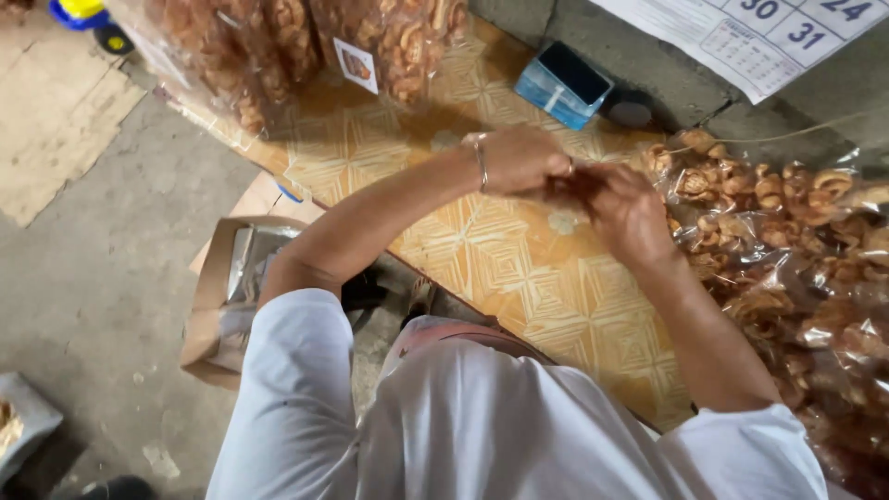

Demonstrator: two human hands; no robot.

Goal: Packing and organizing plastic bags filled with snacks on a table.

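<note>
My left hand (520, 159), with a thin bracelet on the wrist, and my right hand (628, 211) meet above a yellow patterned table (519, 278). The fingers of both hands are pinched together on a small dark reddish thing (572, 178); what it is cannot be told. Just right of my right hand lies a pile of clear plastic bags of brown fried snacks (787, 213), and the hand is close to the nearest bag.
More clear bags of fried snacks (278, 46) stand at the table's far left. A blue open box (565, 83) sits by the wall under a paper calendar (759, 32). An open cardboard box (227, 296) rests on the concrete floor.
</note>
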